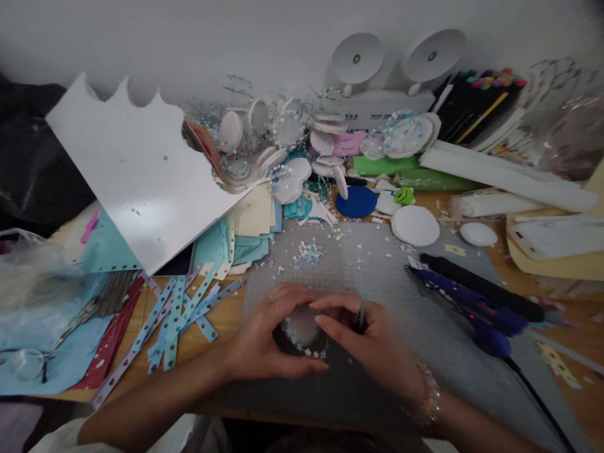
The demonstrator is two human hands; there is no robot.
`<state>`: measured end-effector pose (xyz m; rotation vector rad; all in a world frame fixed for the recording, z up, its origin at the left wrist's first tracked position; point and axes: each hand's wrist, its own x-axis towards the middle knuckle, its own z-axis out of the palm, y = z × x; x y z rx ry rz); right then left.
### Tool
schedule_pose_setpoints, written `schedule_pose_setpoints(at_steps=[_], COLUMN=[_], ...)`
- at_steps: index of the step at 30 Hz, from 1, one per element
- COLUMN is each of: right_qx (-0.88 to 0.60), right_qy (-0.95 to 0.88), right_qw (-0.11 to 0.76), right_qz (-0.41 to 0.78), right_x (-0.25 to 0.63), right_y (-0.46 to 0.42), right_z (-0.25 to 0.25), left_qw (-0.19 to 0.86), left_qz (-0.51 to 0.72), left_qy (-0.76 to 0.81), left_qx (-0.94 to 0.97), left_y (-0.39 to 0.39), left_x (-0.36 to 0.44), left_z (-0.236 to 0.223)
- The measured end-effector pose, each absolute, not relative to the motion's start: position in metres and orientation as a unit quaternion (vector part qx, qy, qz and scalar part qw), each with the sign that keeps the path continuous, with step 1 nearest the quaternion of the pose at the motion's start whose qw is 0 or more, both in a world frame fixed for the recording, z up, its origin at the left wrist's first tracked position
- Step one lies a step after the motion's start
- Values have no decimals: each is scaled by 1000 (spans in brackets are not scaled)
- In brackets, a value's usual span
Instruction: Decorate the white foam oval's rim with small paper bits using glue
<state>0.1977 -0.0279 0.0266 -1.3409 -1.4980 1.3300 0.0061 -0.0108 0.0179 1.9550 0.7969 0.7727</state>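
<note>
Low in the middle, my left hand (276, 336) curves around a small round see-through disc (302, 327) edged with tiny pale blue and white paper flowers. Its thumb lies along the near side of the disc. My right hand (365, 330) meets it from the other side, with thumb and forefinger pinched together at the disc's upper right rim. Whatever sits between those fingertips is too small to make out. A thin dark loop (362, 313) shows by the right fingers; its kind is unclear. Loose paper flowers (309, 251) lie heaped just beyond my hands.
A grey cutting mat (391, 277) lies under the work. On the right rests a blue glue gun (462, 308) with its cord, beside a black rod (481, 286). Punched paper strips (174, 321) spread leftward. Decorated white discs (287, 129) and a blue oval (357, 201) crowd the back.
</note>
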Motion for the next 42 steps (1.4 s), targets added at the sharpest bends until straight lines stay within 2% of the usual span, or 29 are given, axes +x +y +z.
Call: schedule_pose_setpoints(at_steps=[6,22,33,42], right_qx=[-476,-374,-338,-327], right_qy=[-657,-743,-778,-829], right_qw=[365,368,372,318], right_qz=[456,416,378,322], right_x=[197,201,203,206], right_y=[-29,-30,-29,-28], right_z=[31,20,18,18], left_qw=[443,525,521,530], left_qz=[347,321,321,303], left_qy=[295,294,307,307], left_qx=[773,732,729,730], left_y=[-12,-13,-12,-10], left_x=[9,12,12,10], left_z=[13,19,19,18])
